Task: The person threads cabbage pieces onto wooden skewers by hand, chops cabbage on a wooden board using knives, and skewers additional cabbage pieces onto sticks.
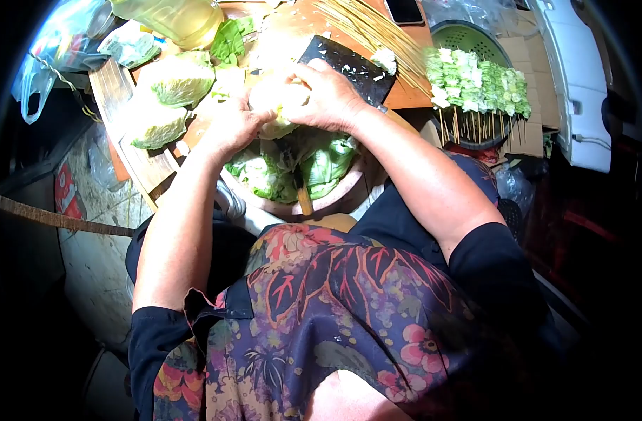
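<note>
Over the basin (368,184) of cut leaves, a pale piece of cabbage (290,96) is held between both my hands. My left hand (236,121) grips its left side, with the fingers partly hidden. My right hand (329,96) curls round its right side. Green cabbage leaves (328,168) lie in the basin below, and a wooden handle (303,196) sticks up among them. Beside my right hand is a dark cleaver blade (352,70) with white scraps on it. Two cut cabbage pieces (184,81) rest left of my left hand.
Bare bamboo skewers (377,35) lie across the wooden table (412,95). At the right, skewered cabbage (475,84) sits on a green colander (468,36). A phone (404,10) is at the top, a bag of yellowish liquid (177,21) at the upper left.
</note>
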`<state>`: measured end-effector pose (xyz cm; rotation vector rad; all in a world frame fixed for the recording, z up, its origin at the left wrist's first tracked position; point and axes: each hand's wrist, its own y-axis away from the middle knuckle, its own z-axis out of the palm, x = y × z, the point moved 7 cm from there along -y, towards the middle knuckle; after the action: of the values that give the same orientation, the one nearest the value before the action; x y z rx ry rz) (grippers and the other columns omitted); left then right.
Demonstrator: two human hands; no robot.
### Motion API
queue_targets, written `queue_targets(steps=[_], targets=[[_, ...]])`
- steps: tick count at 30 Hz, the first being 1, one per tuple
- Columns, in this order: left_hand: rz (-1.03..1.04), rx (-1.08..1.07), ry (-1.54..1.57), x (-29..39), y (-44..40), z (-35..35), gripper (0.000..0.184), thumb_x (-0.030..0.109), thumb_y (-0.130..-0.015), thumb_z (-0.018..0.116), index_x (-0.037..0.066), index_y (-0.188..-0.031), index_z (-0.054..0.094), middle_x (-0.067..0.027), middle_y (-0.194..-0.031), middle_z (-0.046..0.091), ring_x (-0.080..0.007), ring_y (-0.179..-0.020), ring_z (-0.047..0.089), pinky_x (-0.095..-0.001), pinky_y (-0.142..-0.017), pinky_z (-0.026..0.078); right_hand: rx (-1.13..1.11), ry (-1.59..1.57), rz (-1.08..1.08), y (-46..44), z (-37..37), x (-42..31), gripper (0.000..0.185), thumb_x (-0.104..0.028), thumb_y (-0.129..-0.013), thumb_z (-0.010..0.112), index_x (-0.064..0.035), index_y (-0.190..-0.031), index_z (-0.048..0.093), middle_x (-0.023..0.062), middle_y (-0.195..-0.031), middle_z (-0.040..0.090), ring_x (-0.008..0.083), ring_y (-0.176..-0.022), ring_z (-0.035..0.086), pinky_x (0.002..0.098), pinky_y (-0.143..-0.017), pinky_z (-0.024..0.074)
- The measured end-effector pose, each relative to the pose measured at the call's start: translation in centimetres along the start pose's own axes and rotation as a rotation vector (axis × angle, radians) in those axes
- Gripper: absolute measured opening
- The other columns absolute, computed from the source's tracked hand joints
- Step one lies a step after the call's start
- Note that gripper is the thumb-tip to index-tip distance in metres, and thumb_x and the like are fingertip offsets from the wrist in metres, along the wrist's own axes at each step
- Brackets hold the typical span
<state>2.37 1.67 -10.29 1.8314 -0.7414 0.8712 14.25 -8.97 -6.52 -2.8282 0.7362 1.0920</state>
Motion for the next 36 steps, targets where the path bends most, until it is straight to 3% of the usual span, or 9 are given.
queue_targets(steps=[4,9,12,20,25,27,29,31,36], targets=[[-0.069,0.1,-0.087,0.8,0.4,0.2,0.049,0.011,-0.081,0.066,-0.005,-0.124,0.048,-0.0141,-0.103,0.063,-0.0176,-0.091,0.06,-0.0292,-0.079,0.05,0.011,-0.06,-0.032,-0.2,-0.2,0.4,0.05,-0.035,-0.064,0.072,-0.0163,-0.108,0.058,0.0126,-0.097,0.055,0.0293,-0.091,0.059,0.0361,-0.084,0.0497],[0.016,0.228,-0.039,0.3,0.1,0.3,0.055,0.016,-0.076,0.073,-0.005,-0.121,0.05,-0.014,-0.099,0.065,-0.0189,-0.086,0.063,-0.0295,-0.075,0.052,0.001,-0.048,-0.072,-0.3,-0.1,0.3,0.053,-0.037,-0.062,0.075,-0.0147,-0.108,0.058,0.0137,-0.099,0.055,0.029,-0.096,0.058,0.0363,-0.086,0.0493],[0.021,0.176,0.171,0.0,0.0,0.6,0.058,0.019,-0.074,0.078,-0.005,-0.119,0.051,-0.0142,-0.098,0.065,-0.0194,-0.086,0.063,-0.0302,-0.074,0.052,-0.007,0.01,-0.101,-0.2,-0.3,-0.2,0.059,-0.039,-0.061,0.077,-0.015,-0.111,0.056,0.0156,-0.104,0.054,0.0302,-0.099,0.057,0.0374,-0.087,0.0486],[-0.052,0.171,0.048,1.1,0.6,0.5,0.064,0.023,-0.074,0.081,-0.005,-0.122,0.049,-0.0141,-0.1,0.064,-0.0191,-0.086,0.063,-0.029,-0.067,0.054,-0.041,0.022,-0.102,-0.2,-0.5,0.0,0.063,-0.038,-0.061,0.079,-0.0145,-0.113,0.053,0.0168,-0.111,0.051,0.0322,-0.104,0.055,0.0392,-0.091,0.0467],[-0.104,0.069,0.167,0.7,0.4,0.3,0.066,0.022,-0.076,0.08,-0.003,-0.126,0.046,-0.0139,-0.103,0.063,-0.0198,-0.085,0.064,-0.0304,-0.066,0.055,-0.019,-0.051,-0.036,-0.4,-0.9,1.0,0.056,-0.033,-0.063,0.077,-0.0129,-0.11,0.054,0.0128,-0.105,0.055,0.0301,-0.101,0.057,0.0375,-0.088,0.0478],[-0.1,0.016,0.19,0.6,0.3,0.6,0.065,0.02,-0.077,0.078,-0.002,-0.129,0.044,-0.0139,-0.104,0.063,-0.0189,-0.085,0.064,-0.0306,-0.066,0.056,0.007,-0.051,-0.057,-0.7,-1.0,1.8,0.053,-0.03,-0.066,0.076,-0.0113,-0.11,0.054,0.0101,-0.104,0.057,0.0239,-0.097,0.058,0.0337,-0.085,0.0486],[-0.086,0.021,0.203,0.7,0.3,0.7,0.064,0.017,-0.078,0.077,-0.002,-0.129,0.044,-0.0138,-0.104,0.063,-0.0188,-0.084,0.064,-0.0306,-0.066,0.056,-0.063,-0.281,-0.001,-0.8,-0.9,2.8,0.057,-0.033,-0.061,0.077,-0.009,-0.109,0.055,0.0149,-0.105,0.059,0.0288,-0.103,0.058,0.035,-0.089,0.0476],[-0.073,0.026,0.215,1.0,0.5,0.7,0.063,0.015,-0.078,0.076,-0.002,-0.13,0.043,-0.0138,-0.104,0.063,-0.0187,-0.084,0.064,-0.0306,-0.066,0.056,-0.062,-0.287,0.02,-0.8,-1.2,3.3,0.054,-0.028,-0.064,0.076,-0.0078,-0.109,0.055,0.0113,-0.104,0.061,0.0235,-0.099,0.059,0.0325,-0.088,0.0477],[-0.11,0.073,0.292,0.8,0.5,0.7,0.056,0.005,-0.077,0.065,-0.003,-0.128,0.044,-0.015,-0.105,0.062,-0.0208,-0.086,0.064,-0.0314,-0.067,0.056,-0.119,-0.821,0.166,-0.3,-1.2,4.2,0.039,-0.018,-0.075,0.066,-0.0066,-0.111,0.054,0.0021,-0.095,0.058,0.0087,-0.084,0.056,0.0234,-0.076,0.0474]])
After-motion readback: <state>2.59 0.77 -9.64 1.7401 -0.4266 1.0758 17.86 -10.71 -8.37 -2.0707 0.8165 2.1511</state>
